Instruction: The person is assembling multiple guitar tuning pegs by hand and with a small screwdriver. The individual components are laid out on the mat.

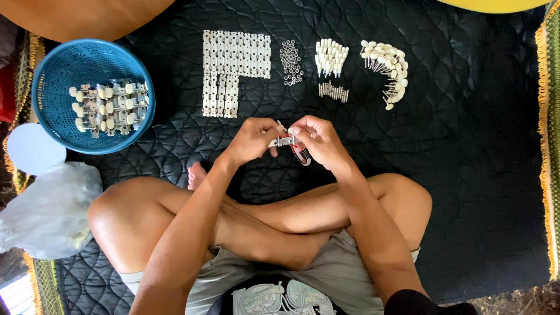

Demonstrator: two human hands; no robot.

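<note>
I sit cross-legged on a black quilted mat [466, 175]. My left hand [254, 140] pinches one end of a small metal tuner plate [284, 142]. My right hand [315, 139] grips the plate's other end and also holds a red-handled screwdriver [301, 155] under its fingers. Both hands meet just above my knees. Beyond them lie rows of white metal plates [233, 64], a pile of small metal rings [290, 61], white pegs [331, 57], short metal pins [333, 91], and white-knobbed shafts [388, 67].
A blue plastic basket [58, 64] at far left holds several assembled tuner sets [111, 108]. A white round lid [35, 149] and a clear plastic bag [49, 210] lie below it. Woven rug edges border the mat on both sides.
</note>
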